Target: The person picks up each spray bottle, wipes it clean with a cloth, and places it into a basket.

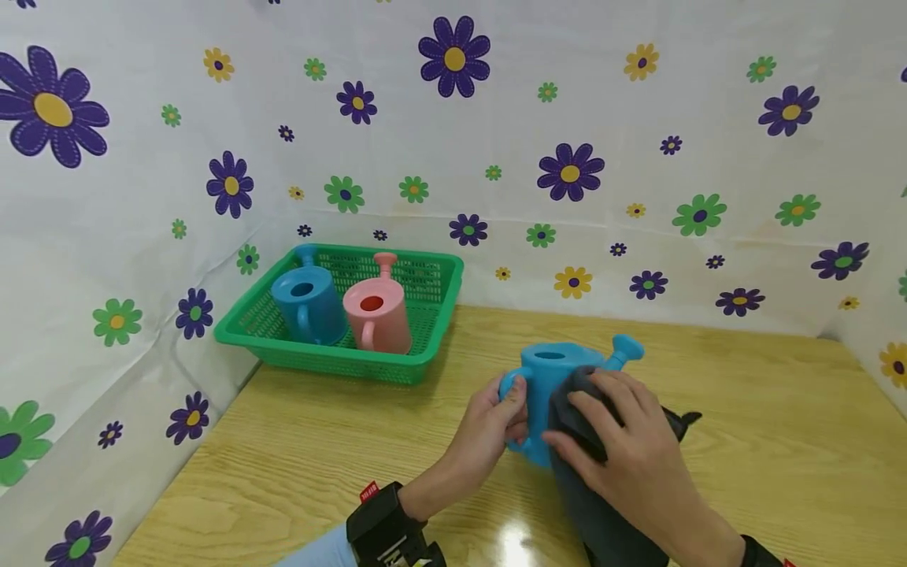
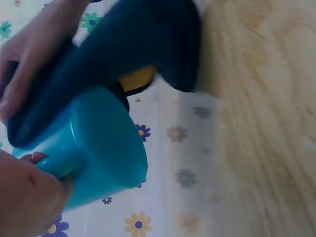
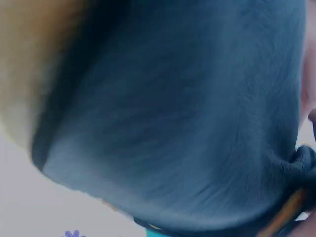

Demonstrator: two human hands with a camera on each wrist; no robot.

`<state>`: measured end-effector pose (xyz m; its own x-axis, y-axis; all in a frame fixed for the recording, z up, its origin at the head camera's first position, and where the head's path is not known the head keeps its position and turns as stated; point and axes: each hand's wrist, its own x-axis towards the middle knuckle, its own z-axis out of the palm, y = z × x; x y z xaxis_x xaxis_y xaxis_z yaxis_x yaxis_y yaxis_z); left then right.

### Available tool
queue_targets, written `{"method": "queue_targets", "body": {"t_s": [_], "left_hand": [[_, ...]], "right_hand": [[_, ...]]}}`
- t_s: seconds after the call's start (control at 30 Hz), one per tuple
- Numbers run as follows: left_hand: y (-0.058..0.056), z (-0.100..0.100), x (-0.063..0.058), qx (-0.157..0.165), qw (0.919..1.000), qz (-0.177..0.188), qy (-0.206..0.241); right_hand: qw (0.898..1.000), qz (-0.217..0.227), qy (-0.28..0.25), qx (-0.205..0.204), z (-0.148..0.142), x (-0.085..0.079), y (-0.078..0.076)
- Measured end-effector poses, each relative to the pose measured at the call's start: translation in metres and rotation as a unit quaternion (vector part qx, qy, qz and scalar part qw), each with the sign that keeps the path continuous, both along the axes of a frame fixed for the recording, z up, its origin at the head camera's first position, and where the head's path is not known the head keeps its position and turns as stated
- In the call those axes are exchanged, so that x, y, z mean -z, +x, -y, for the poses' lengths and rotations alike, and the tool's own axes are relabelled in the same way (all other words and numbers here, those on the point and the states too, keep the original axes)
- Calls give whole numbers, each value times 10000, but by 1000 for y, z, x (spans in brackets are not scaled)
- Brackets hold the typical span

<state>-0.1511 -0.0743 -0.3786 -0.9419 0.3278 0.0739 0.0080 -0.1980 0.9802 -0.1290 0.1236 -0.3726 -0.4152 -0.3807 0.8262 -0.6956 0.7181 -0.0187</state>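
A light blue toy watering can (image 1: pixel 540 394) is held upright just above or on the wooden table; which, I cannot tell. My left hand (image 1: pixel 489 425) grips its handle, and the left wrist view shows the can's smooth base (image 2: pixel 111 143). My right hand (image 1: pixel 638 449) holds a dark grey cloth (image 1: pixel 595 504) against the can's side below the spout, fingers bent over the fabric. One end of the cloth hangs toward me, and a dark corner sticks out to the right. In the right wrist view the cloth (image 3: pixel 187 108) fills most of the picture and hides the can almost entirely.
At the back left of the table (image 1: pixel 319 457) stands a green basket (image 1: pixel 326 365). Inside it are a darker blue watering can (image 1: pixel 322 303) and a pink watering can (image 1: pixel 386 319), side by side. A white flower-patterned sheet (image 1: pixel 397 102) rises behind the table and along its sides.
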Motion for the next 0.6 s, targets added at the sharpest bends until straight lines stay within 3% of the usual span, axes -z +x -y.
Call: {"method": "queue_targets", "body": {"t_s": [0.1, 0.2, 0.3, 0.4, 0.6], "left_hand": [[-2, 0, -2, -308, 9989, 109, 329], [-4, 3, -1, -391, 9986, 153, 318], [-5, 6, 2, -455, 9989, 94, -5], [-5, 8, 4, -526, 9980, -2, -345], [-4, 7, 6, 87, 9989, -49, -468]], "right_hand": [[9959, 284, 855, 21, 0, 14, 3], [9888, 316, 1455, -138, -1, 22, 3], [9864, 434, 1476, -571, -7, 20, 2], [9874, 342, 1350, -746, -15, 11, 0], [9909, -268, 1211, -525, -17, -6, -6]]}}
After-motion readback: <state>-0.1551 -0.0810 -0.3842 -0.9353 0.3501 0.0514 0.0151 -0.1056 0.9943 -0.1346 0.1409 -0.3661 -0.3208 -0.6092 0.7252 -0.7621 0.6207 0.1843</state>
